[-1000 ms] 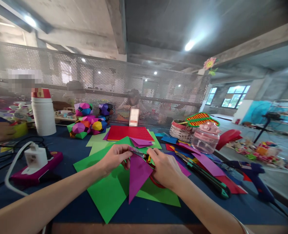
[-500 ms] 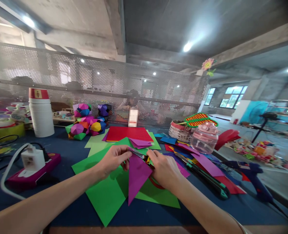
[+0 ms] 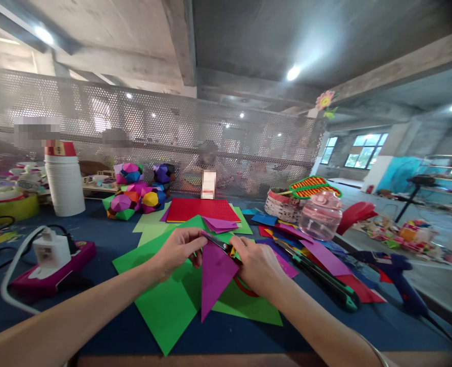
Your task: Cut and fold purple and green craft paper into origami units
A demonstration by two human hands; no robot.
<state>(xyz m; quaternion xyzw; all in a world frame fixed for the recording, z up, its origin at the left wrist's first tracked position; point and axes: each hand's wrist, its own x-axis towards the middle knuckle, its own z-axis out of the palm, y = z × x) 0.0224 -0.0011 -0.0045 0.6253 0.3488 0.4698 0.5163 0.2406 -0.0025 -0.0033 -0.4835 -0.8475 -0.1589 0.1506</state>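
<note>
My left hand (image 3: 183, 248) pinches the upper corner of a folded purple paper (image 3: 215, 280), which hangs down to a point. In my right hand (image 3: 254, 262) is a pair of scissors (image 3: 223, 245) with dark blades and yellow and red showing at the handles. The blades lie along the paper's upper edge, their tips close to my left fingertips. Part of the handles is hidden by my right fingers. Below both hands lie green paper sheets (image 3: 168, 306). Just beyond them are small purple folded pieces (image 3: 220, 225) and a red stack of paper (image 3: 199, 210).
Right of my hands lie a utility knife (image 3: 321, 278), coloured paper scraps, a clear bottle (image 3: 321, 219) and a blue glue gun (image 3: 398, 275). To the left stand a power strip (image 3: 57, 267), stacked paper cups (image 3: 65, 186) and folded paper balls (image 3: 122, 204). A perforated screen (image 3: 153, 127) rises behind.
Both hands, the scissors and the purple paper look almost the same as before. The whole view has shifted very slightly.
</note>
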